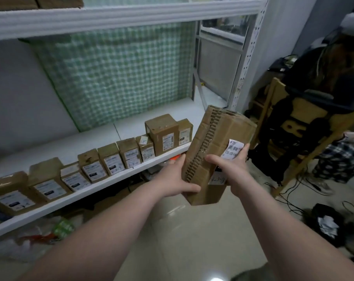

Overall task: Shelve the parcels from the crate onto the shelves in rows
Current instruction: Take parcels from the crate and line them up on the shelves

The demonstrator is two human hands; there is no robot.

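Both hands are wrapped round one long cardboard parcel (218,138), held in the air and tilted, with its far end rising away from the person. The left hand (178,179) curls round the lower left edge. The right hand (230,169) has its thumb across the top face and its fingers over the label (234,149) on the right side. The crate is out of view. The row of parcels (111,159) runs along the front of the shelf (119,175), to the left of and beyond the left hand, and ends in a tall box (164,134) just past the left-hand knuckles. The likeliest trouble is a careless swing left, since the raised end could clip that tall box and topple its neighbours off the lip. To the right, beyond the right hand, the shelf post (247,63) stands near, so a wide approach could strike it. The parcel's top seam looks torn and ridged, and the card may buckle or slip under a low grip. The free space at the row's end is hidden behind the parcel, so I cannot tell whether it fits. Cables (293,199) trail on the floor below the right hand, and a dropped parcel would land among them.
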